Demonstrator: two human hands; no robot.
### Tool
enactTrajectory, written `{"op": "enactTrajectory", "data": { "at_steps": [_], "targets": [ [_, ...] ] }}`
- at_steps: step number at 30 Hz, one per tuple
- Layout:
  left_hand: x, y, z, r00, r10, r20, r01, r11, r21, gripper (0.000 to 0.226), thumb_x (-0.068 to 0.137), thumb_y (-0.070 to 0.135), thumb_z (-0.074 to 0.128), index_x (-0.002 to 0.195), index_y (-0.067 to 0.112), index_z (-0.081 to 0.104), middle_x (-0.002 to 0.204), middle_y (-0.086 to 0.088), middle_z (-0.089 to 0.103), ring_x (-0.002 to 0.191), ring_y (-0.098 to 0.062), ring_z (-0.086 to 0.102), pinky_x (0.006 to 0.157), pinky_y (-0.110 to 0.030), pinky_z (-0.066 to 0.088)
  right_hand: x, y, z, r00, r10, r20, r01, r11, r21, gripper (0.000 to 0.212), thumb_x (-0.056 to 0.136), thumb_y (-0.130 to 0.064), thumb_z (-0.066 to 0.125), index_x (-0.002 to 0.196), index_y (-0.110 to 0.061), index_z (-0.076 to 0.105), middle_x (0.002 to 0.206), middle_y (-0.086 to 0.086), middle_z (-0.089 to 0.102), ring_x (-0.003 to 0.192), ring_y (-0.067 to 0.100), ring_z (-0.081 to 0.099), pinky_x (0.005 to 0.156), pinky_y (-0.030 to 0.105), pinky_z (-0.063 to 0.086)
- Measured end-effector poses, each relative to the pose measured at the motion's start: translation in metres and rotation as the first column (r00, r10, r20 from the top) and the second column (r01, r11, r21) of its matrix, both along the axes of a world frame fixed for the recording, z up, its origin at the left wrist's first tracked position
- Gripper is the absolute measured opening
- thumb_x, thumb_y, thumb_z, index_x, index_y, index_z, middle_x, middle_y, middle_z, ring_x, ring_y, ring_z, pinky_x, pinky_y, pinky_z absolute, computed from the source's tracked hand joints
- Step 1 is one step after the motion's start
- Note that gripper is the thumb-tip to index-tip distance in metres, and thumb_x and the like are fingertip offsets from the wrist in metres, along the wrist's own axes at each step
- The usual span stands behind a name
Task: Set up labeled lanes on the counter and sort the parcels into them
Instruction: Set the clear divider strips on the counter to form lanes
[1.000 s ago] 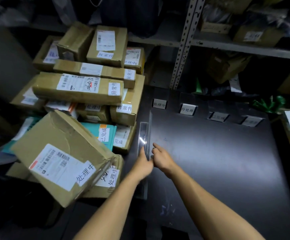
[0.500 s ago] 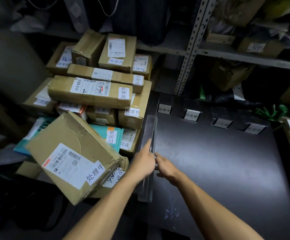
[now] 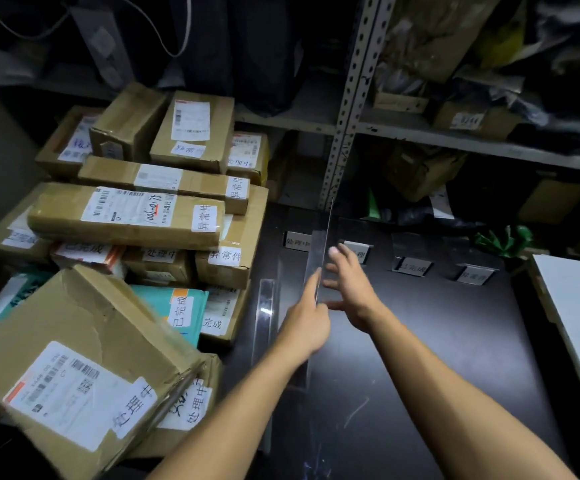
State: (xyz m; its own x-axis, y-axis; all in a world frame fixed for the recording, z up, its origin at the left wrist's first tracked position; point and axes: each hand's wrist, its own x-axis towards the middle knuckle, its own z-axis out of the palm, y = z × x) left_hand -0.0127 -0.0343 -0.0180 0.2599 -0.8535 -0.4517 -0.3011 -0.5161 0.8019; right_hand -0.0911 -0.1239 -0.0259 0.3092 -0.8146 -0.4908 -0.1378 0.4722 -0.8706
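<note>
A clear divider strip (image 3: 321, 258) is held upright on its edge by the left hand (image 3: 307, 320), fingers closed around its near end. The right hand (image 3: 349, 289) is spread with straight fingers against its right face. The strip stands on the dark counter (image 3: 420, 358), between the first two lane labels (image 3: 409, 266). Piled parcels (image 3: 125, 216) are seen just left of the counter.

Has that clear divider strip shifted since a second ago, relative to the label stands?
Yes. The clear divider strip, gripped by the left hand, has come up off the counter and moved right, now between the first two label stands.
</note>
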Motion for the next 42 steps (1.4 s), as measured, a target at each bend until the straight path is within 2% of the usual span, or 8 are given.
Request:
{"op": "enactTrajectory", "data": {
  "at_steps": [7,10,15,24,29,32,34,42],
  "targets": [
    [-0.015,-0.039,-0.057,0.952,-0.024,-0.304,0.055,0.994,0.094,0.065,0.101,0.022,0.041,0.149,0.057,0.013,0.147,0.004,0.049,0.121,-0.012,0.046,0.089,-0.028,0.042,-0.012,-0.031,-0.054,0.981,-0.021,-0.195,0.019,1.000,-0.012,0.053,0.097,-0.017,0.041,0.148,-0.030,0.042,0.140,-0.002,0.048,0.123,0.021,0.048,0.078,0.042,0.055],
    [-0.014,-0.055,-0.076,0.936,0.007,-0.352,0.043,0.990,0.133,0.065,0.101,0.020,0.042,0.151,0.053,0.015,0.138,0.008,0.049,0.118,-0.013,0.043,0.075,-0.026,0.046,-0.013,-0.043,-0.073,0.971,0.016,-0.240,-0.019,1.000,-0.010,0.050,0.098,-0.018,0.040,0.147,-0.030,0.043,0.140,0.002,0.052,0.122,0.022,0.052,0.095,0.052,0.054],
    [-0.015,-0.077,-0.091,0.936,0.027,-0.351,0.030,0.987,0.156,0.065,0.100,0.014,0.042,0.151,0.048,0.020,0.119,-0.002,0.057,0.122,-0.028,0.053,0.108,-0.049,0.040,-0.015,-0.063,-0.094,0.958,0.039,-0.285,-0.043,0.999,-0.008,0.053,0.095,-0.024,0.041,0.148,-0.030,0.042,0.142,-0.001,0.053,0.115,0.017,0.058,0.102,0.052,0.050],
    [-0.018,-0.083,-0.113,0.930,0.037,-0.365,0.015,0.990,0.139,0.066,0.099,0.015,0.048,0.150,0.050,0.024,0.141,0.001,0.050,0.128,-0.016,0.048,0.116,-0.046,0.035,-0.018,-0.075,-0.109,0.944,0.077,-0.321,-0.075,0.997,0.021,0.060,0.090,-0.030,0.040,0.150,-0.030,0.037,0.142,0.003,0.053,0.126,0.024,0.053,0.105,0.052,0.048],
    [-0.015,-0.084,-0.112,0.924,0.039,-0.380,0.007,0.993,0.119,0.062,0.098,0.016,0.049,0.146,0.050,0.030,0.134,-0.003,0.054,0.120,-0.022,0.055,0.111,-0.051,0.038,-0.021,-0.071,-0.103,0.925,0.097,-0.367,-0.103,0.995,0.004,0.055,0.099,-0.023,0.041,0.154,-0.023,0.033,0.135,-0.001,0.056,0.125,0.023,0.054,0.107,0.047,0.046],
    [-0.009,-0.081,-0.111,0.920,0.060,-0.387,-0.013,0.992,0.124,0.064,0.095,0.017,0.050,0.145,0.053,0.032,0.103,0.002,0.060,0.075,-0.017,0.052,0.076,-0.039,0.051,-0.023,-0.067,-0.095,0.909,0.090,-0.407,-0.116,0.993,-0.038,0.055,0.102,-0.027,0.044,0.155,-0.018,0.031,0.147,0.005,0.049,0.135,0.024,0.046,0.112,0.037,0.039],
    [-0.001,-0.076,-0.107,0.919,0.071,-0.388,-0.033,0.994,0.105,0.061,0.095,0.019,0.051,0.143,0.053,0.035,0.114,0.004,0.058,0.071,-0.018,0.048,0.064,-0.034,0.045,-0.024,-0.062,-0.086,0.887,0.039,-0.460,-0.112,0.985,-0.132,0.055,0.102,-0.029,0.047,0.154,-0.015,0.034,0.151,0.007,0.047,0.138,0.023,0.045,0.110,0.031,0.036],
    [0.032,-0.039,-0.079,0.969,0.222,-0.113,-0.236,0.962,-0.134,0.035,0.098,0.011,0.054,0.125,0.032,0.058,0.109,0.002,0.062,0.096,-0.017,0.065,0.080,-0.036,0.056,0.005,-0.013,-0.049,0.885,-0.023,-0.465,-0.206,0.876,-0.437,0.045,0.100,-0.023,0.050,0.144,-0.013,0.048,0.139,0.005,0.056,0.121,0.015,0.055,0.103,0.030,0.044]
  ]
}}
